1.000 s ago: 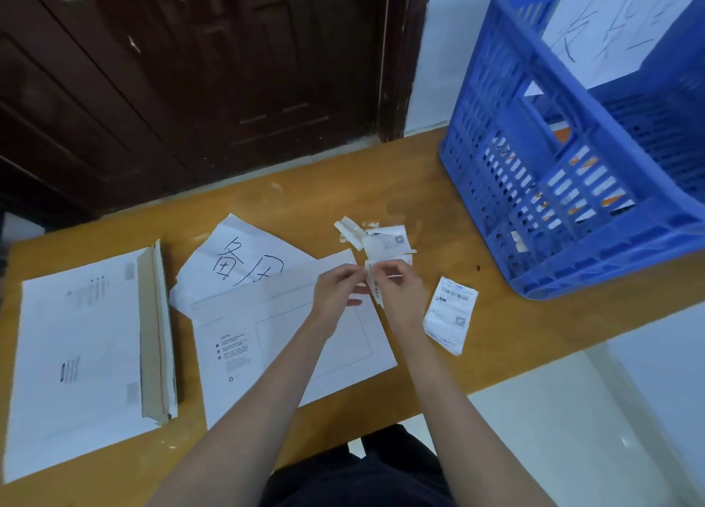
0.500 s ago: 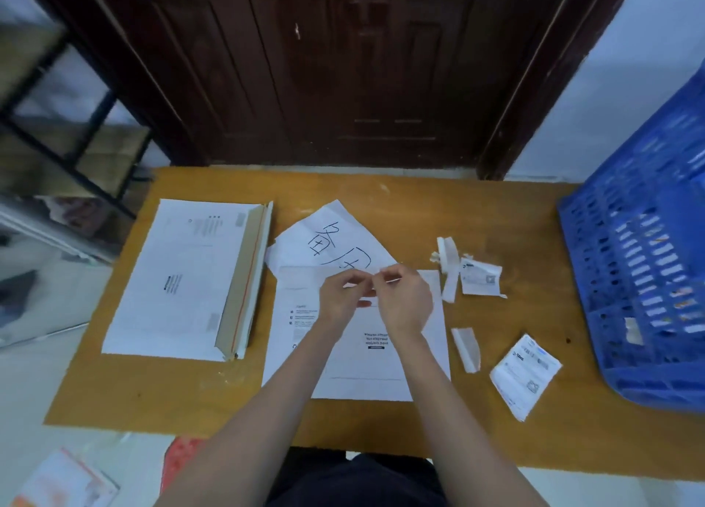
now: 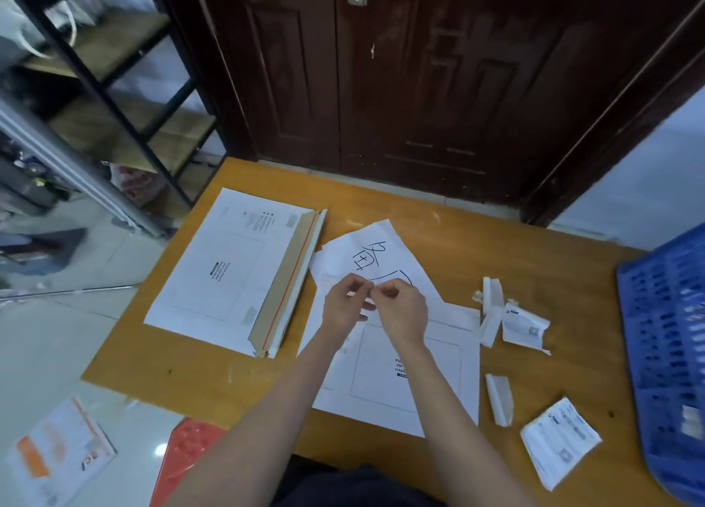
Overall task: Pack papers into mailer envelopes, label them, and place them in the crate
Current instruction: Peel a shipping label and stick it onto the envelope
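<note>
Wooden table (image 3: pixel 477 247) fills the frame; blue crate (image 3: pixel 663 354) on its edge at 3 o'clock. Stack of mailer envelopes (image 3: pixel 229 270) at 9 o'clock, flaps open. One mailer (image 3: pixel 438 376) lies flat at centre, handwritten paper (image 3: pixel 366 254) just beyond it at 12. Label sheet (image 3: pixel 559 439) at 5 o'clock; crumpled backing scraps (image 3: pixel 522 325) at 2. Left hand (image 3: pixel 343 304) and right hand (image 3: pixel 404 312) meet fingertip to fingertip above the mailer, both curled, pinching something small; can't tell what.
</note>
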`<state>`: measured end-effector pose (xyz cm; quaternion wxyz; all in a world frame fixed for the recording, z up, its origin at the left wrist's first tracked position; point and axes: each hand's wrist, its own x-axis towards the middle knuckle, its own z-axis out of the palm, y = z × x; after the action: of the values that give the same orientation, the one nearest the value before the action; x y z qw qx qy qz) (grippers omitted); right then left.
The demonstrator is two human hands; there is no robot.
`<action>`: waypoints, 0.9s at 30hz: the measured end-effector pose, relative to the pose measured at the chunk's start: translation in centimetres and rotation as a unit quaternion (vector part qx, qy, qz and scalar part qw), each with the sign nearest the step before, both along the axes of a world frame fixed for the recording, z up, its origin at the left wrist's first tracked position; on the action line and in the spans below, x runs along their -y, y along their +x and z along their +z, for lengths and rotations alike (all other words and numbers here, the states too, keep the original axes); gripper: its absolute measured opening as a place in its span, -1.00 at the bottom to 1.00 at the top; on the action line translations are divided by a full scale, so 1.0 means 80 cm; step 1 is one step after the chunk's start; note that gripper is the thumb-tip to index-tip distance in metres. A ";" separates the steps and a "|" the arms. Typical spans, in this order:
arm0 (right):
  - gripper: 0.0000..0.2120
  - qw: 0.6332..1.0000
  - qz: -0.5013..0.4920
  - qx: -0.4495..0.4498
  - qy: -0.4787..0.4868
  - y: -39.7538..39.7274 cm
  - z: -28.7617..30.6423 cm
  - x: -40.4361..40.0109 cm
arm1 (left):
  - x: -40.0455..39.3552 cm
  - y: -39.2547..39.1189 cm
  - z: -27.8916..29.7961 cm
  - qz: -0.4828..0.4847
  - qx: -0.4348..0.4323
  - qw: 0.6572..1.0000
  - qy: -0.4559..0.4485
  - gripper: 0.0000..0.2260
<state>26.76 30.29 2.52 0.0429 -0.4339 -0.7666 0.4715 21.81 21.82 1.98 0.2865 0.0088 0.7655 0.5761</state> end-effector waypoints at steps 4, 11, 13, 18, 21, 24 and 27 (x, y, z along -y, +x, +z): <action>-0.90 0.996 -0.031 -0.007 -0.086 -0.004 0.003 -0.003 | -0.001 -0.007 -0.004 -0.004 -0.003 1.000 0.003 -0.86; -0.90 0.935 -0.110 0.005 -0.336 -0.003 0.007 -0.012 | -0.004 -0.004 -0.010 0.006 0.147 0.985 0.092 -0.84; -0.87 0.938 -0.110 -0.003 -0.328 -0.003 0.005 -0.010 | -0.006 -0.007 -0.010 0.004 0.142 0.987 0.079 -0.82; -0.72 0.946 -0.074 -0.021 -0.315 -0.003 0.004 -0.004 | -0.010 -0.013 -0.005 -0.025 0.148 0.987 0.059 -0.81; -0.75 0.951 -0.050 -0.033 -0.302 -0.004 0.006 -0.006 | -0.011 -0.009 -0.003 -0.038 0.161 0.984 0.071 -0.79; -0.78 0.938 -0.056 -0.058 -0.338 -0.002 0.003 -0.010 | -0.012 -0.011 -0.002 -0.013 0.203 0.972 0.119 -0.77; -0.76 0.921 -0.065 -0.085 -0.374 0.000 0.002 -0.011 | -0.014 -0.014 -0.004 0.026 0.241 0.959 0.148 -0.78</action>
<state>26.80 31.15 2.70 -0.0269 -0.4258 -0.4976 0.7553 20.70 22.93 1.67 0.4426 -0.1076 0.5797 0.6756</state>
